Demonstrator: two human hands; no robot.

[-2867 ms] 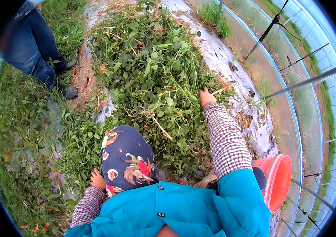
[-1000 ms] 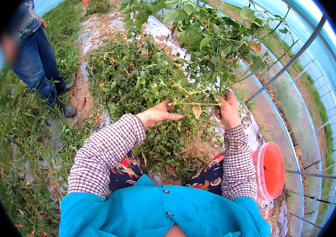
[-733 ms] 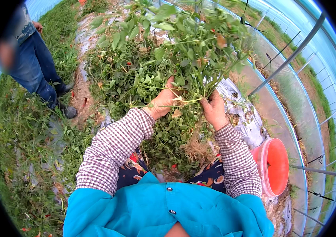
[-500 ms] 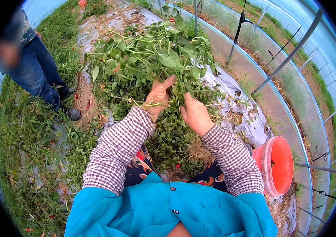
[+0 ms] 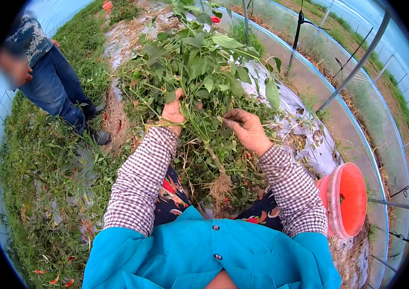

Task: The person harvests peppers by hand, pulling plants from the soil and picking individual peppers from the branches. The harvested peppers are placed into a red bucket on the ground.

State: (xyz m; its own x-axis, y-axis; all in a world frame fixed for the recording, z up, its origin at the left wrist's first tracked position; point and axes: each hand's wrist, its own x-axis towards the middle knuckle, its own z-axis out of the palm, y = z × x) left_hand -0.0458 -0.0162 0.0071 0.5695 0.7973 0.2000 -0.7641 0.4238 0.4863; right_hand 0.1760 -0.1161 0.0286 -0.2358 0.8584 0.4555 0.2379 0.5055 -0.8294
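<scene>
An uprooted pepper plant [image 5: 212,153] slants in front of me, its leafy top pointing away and its bare, pale roots [image 5: 220,188] hanging toward my knees. My left hand [image 5: 173,113] is closed round its branching stems, left of the main stem; some fingers are hidden by leaves. To the right of the stem, my right hand [image 5: 249,131] has thumb and fingertips pinched together at the plant's edge; what lies between them is too small to make out. A red pepper [image 5: 215,19] shows beyond the top leaves.
A red bucket [image 5: 330,200] stands by my right elbow. A person in blue trousers [image 5: 53,82] stands at far left. Torn plastic mulch [image 5: 305,130] covers the ridge. Metal poles [image 5: 358,67] and clear sheeting run along the right. Loose red peppers [image 5: 54,279] lie lower left.
The plant's stem and roots have come into clearer sight, its top spread farther away. My left hand has shifted left and slightly up; my right hand has moved right, away from the stem.
</scene>
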